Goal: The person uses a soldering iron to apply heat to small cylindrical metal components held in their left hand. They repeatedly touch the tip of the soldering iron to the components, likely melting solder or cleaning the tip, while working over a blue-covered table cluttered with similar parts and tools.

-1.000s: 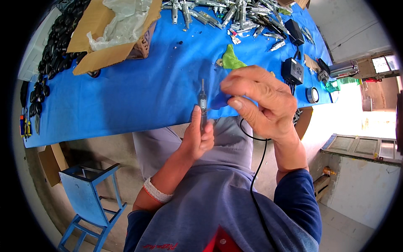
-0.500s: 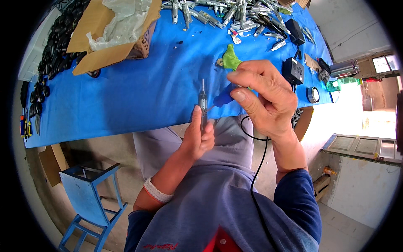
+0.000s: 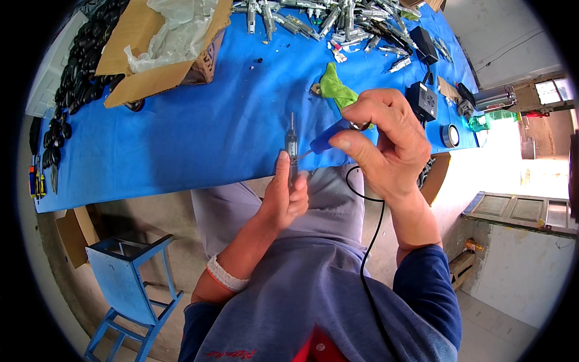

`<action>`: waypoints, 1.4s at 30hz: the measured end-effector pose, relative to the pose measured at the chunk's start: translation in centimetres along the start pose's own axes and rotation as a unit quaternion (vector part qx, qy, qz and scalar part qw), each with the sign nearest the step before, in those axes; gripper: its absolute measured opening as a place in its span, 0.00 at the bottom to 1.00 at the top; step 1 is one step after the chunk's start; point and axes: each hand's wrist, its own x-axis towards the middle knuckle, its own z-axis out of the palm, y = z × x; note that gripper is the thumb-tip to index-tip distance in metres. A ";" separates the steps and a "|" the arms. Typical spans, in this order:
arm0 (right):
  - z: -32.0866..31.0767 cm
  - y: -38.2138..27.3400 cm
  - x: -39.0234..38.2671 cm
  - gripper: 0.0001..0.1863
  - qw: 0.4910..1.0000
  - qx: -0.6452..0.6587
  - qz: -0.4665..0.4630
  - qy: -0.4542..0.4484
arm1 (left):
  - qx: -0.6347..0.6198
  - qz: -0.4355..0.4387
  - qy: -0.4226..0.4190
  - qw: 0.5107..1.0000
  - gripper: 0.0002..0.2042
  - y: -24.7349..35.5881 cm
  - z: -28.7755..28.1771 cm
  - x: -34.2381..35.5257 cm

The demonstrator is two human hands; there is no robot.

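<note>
My left hand (image 3: pixel 286 196) is closed round a slim grey device (image 3: pixel 292 146) with a thin metal shaft pointing away from me, held upright over the table's near edge. In my right hand (image 3: pixel 389 142) is a small screwdriver with a blue handle (image 3: pixel 327 137), pinched between thumb and forefinger near its back end. Its thin blade reaches left to the side of the grey device, just above my left thumb. Whether the tip sits in a screw is too small to tell. Just beyond my right hand lies a green cloth (image 3: pixel 336 87) on the blue-covered table (image 3: pixel 199 133).
An open cardboard box (image 3: pixel 151 78) with clear plastic stands far left, beside piled black parts (image 3: pixel 90 54). Several similar grey devices (image 3: pixel 338 21) heap at the back. A black power unit (image 3: pixel 421 101) and a roll of tape (image 3: pixel 449 136) sit right. A blue chair (image 3: pixel 123 283) stands lower left.
My right fingers have opened a little and shifted slightly right along the screwdriver, showing more of its handle. The left hand and the grey device stay in place.
</note>
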 end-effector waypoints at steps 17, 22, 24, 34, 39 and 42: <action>0.1 -0.8 0.2 0.13 1.000 0.007 0.017 -0.023 | -0.001 -0.006 -0.004 1.000 0.30 -0.1 -0.5 0.4; -0.3 0.1 0.6 0.13 0.998 0.029 -0.021 -0.058 | -0.005 -0.002 0.002 1.000 0.30 0.0 -0.1 0.1; -0.5 0.2 1.0 0.14 0.995 0.045 -0.033 -0.088 | -0.008 -0.001 -0.001 1.000 0.30 -0.1 -0.1 0.1; 0.1 -0.6 0.4 0.15 0.998 -0.004 0.010 -0.055 | -0.005 -0.008 -0.011 1.000 0.31 0.0 -0.4 0.3; -0.3 -0.2 0.8 0.16 0.998 0.016 0.011 -0.065 | 0.000 0.004 -0.008 1.000 0.30 0.0 -0.4 0.3; -0.5 0.3 0.9 0.16 0.995 0.033 -0.023 -0.090 | -0.003 0.004 -0.001 1.000 0.30 -0.1 0.0 0.1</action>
